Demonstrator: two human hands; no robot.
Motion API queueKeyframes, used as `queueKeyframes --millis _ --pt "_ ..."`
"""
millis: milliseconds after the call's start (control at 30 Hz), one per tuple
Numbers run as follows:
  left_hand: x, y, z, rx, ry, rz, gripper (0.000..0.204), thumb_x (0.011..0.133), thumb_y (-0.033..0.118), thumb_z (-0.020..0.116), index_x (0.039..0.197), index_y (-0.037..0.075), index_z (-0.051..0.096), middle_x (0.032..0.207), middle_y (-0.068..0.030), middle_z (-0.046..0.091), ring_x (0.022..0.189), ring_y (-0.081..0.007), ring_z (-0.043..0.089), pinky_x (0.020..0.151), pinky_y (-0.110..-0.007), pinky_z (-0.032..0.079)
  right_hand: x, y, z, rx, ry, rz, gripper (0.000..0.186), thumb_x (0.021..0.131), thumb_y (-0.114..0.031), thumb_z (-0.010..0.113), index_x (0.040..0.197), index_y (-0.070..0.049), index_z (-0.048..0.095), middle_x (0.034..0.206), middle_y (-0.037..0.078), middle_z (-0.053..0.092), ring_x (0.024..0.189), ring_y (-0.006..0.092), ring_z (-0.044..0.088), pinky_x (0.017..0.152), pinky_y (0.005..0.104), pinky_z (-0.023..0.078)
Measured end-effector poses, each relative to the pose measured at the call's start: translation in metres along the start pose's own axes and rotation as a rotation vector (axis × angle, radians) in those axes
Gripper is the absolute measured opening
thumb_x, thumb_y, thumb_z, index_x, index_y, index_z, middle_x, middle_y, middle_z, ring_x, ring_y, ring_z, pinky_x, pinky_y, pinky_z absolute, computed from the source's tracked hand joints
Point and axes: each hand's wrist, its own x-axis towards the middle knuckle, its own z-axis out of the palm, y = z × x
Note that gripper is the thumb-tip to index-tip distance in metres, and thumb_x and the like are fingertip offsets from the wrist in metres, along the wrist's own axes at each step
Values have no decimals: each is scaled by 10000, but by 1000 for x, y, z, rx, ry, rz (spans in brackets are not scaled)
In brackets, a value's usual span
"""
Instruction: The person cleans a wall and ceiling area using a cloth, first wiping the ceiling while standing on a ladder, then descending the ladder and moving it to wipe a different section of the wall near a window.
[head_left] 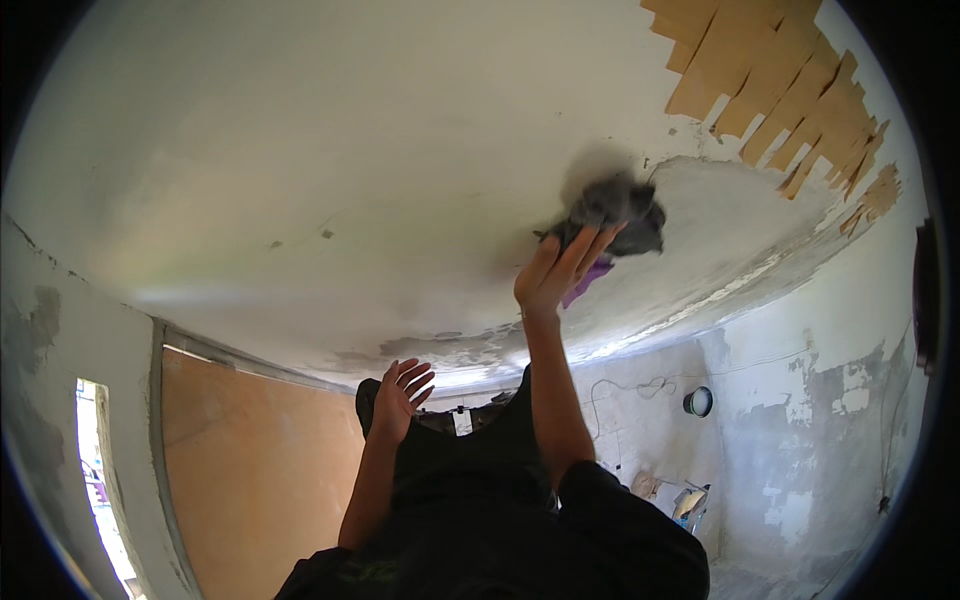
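My right hand (pixel 560 265) is raised against the pale wall (pixel 350 180), pressing a crumpled dark grey cloth (pixel 625 215) to its surface. A bit of purple material (pixel 588 284) sticks out below the fingers; whether it belongs to the cloth I cannot tell. The fingers lie over the cloth, and part of it looks blurred. Lower down and to the left, my left hand (pixel 402 395) is held in the air in front of my body, its fingers spread and nothing in it.
Torn brown strips (pixel 760 80) cover the wall's upper right. An orange-brown panel (pixel 260 450) stands at lower left, near a bright narrow opening (pixel 105 480). On the floor at right are a dark bucket (pixel 698 402), a thin cable (pixel 640 388) and some small items (pixel 690 505). Plaster is peeling from the right wall (pixel 800 450).
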Motion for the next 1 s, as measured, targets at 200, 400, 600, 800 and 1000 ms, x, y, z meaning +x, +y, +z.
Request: queueKeyframes --millis 200,400,600,800,1000 --pt "-9 -4 -6 96 -29 -88 482 967 415 417 1249 26 450 1247 -155 541 1168 -271 525 980 -402 416 -169 52 49 -76 114 549 711 980 -381 326 1384 164 115 1434 388 121 1352 490 144 1116 509 98" --pt "-30 -14 -28 110 39 -102 451 973 386 407 1247 31 450 1246 -159 545 1153 -267 536 966 -393 425 -219 31 66 102 375 931 716 992 -368 359 1410 136 69 1444 317 177 1327 380 282 1075 419 285" --pt "-32 -27 -53 36 113 -107 427 973 368 405 1239 37 452 1228 -149 562 1129 -255 550 956 -389 429 -252 8 82 435 466 1897 601 972 -397 349 1315 97 351 1325 264 423 1204 372 445 988 466 390" --pt "-9 -38 -57 -55 123 -63 426 946 390 462 1217 62 458 1228 -138 559 1165 -266 520 976 -422 412 -293 23 97 895 237 2228 472 943 -401 287 1261 -117 491 1278 86 525 1127 297 519 942 518 412" --pt "5 -33 -44 -134 195 65 618 920 475 491 1331 42 332 1275 -184 494 1189 -291 502 998 -435 397 -241 -24 72 1415 -164 2241 451 961 -330 275 1214 -31 500 1214 152 554 1119 337 525 989 529 394"
